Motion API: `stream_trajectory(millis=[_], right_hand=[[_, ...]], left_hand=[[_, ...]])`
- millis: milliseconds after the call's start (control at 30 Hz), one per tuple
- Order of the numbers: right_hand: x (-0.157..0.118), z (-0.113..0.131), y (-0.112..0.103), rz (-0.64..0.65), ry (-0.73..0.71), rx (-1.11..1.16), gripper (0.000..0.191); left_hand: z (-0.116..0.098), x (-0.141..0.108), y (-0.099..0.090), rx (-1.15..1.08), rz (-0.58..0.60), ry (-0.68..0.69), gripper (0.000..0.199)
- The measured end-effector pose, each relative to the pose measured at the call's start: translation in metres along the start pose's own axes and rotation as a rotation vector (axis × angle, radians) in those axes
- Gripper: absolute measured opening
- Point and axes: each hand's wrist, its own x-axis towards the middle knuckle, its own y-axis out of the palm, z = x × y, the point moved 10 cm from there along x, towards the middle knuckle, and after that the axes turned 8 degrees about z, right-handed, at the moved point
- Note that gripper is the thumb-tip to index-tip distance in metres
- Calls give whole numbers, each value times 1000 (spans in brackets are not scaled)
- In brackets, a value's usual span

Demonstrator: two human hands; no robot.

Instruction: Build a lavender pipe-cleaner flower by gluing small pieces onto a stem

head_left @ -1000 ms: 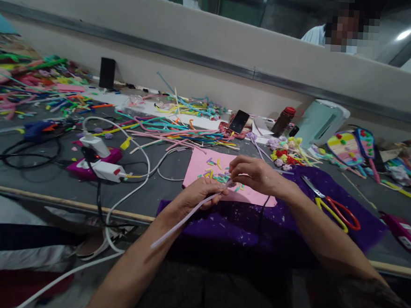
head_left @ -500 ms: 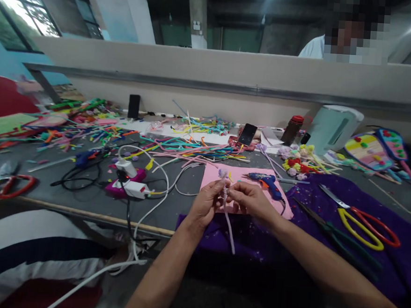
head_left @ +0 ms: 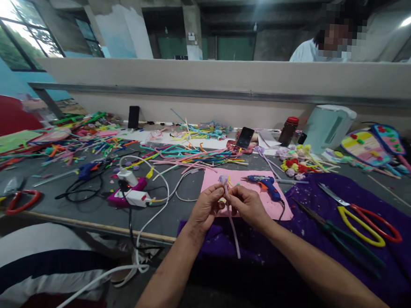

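A pale purple pipe-cleaner flower (head_left: 234,236) is held upright between my two hands, its small head showing above the fingers and its stem hanging down over the purple cloth. My left hand (head_left: 207,203) is closed, pinching it from the left. From the right, my right hand (head_left: 247,204) is closed too, thumb and fingers pressed on the stem just below the head. Beneath both hands lies a pink sheet (head_left: 213,175). On that sheet, just beyond my right hand, rests a blue glue gun (head_left: 268,183) with a glue stick in its back.
Red-and-yellow-handled scissors (head_left: 362,221) and green-handled pliers (head_left: 340,236) lie on the purple cloth (head_left: 311,250). A power strip (head_left: 118,197) with white cables is at left. Pipe cleaners (head_left: 187,155), finished flowers (head_left: 294,167), a phone (head_left: 245,137) and a kettle (head_left: 328,130) stand behind. A person sits beyond the partition.
The view has tilted up slightly. Both hands still hold the flower; its stem's lower end has swung a little to the right.
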Motion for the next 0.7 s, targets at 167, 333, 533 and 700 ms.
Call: stream_trajectory(millis=[167, 333, 533, 700], right_hand=[[-3, 7, -6, -74, -29, -200, 16], [-5, 14, -12, -141, -66, -292, 17], [-6, 17, -13, -163, -92, -325, 15], [-4, 16, -12, -170, -98, -325, 17]], left_hand=[[-9, -1, -13, 32, -132, 100, 23], [-23, -9, -18, 165, -264, 222, 24], [-22, -11, -18, 263, -302, 208, 24], [-20, -10, -20, 273, -311, 198, 27]])
